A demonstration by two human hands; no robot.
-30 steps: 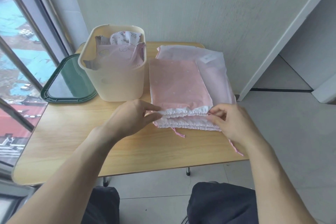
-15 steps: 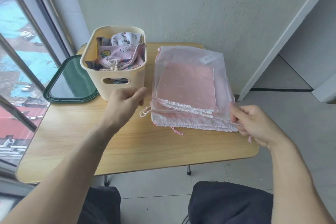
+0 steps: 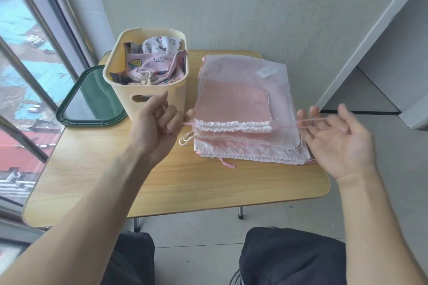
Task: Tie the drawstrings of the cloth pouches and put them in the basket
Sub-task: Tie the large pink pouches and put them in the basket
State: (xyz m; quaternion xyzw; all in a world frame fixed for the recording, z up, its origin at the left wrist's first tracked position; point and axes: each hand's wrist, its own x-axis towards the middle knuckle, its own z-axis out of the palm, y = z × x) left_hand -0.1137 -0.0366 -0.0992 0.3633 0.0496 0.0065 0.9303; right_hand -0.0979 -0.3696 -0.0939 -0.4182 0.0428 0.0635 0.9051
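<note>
A stack of pink cloth pouches (image 3: pixel 231 99) lies flat on the wooden table (image 3: pixel 162 183), and part of it shows through a sheer pouch (image 3: pixel 266 71). The top pouch's white ruffled mouth (image 3: pixel 234 125) faces me. My left hand (image 3: pixel 157 122) is curled at the stack's left edge and pinches a pink drawstring (image 3: pixel 188 123). My right hand (image 3: pixel 335 136) hovers at the right edge, palm up and fingers spread, with a pink drawstring loop (image 3: pixel 310 121) lying across the fingers. The cream basket (image 3: pixel 176 92) stands left of the stack and holds several tied patterned pouches (image 3: pixel 157 65).
A dark green tray (image 3: pixel 92 99) sits left of the basket by the window. The wall runs right behind the table. A white cord loop (image 3: pixel 184 140) and a pink string end (image 3: pixel 225 164) stick out of the stack. My knees are below the table's front edge.
My left hand moved from the basket to the stack's left edge and took the drawstring. My right hand let go of the sheer pouch's edge and opened, with the string loop now across its fingers.
</note>
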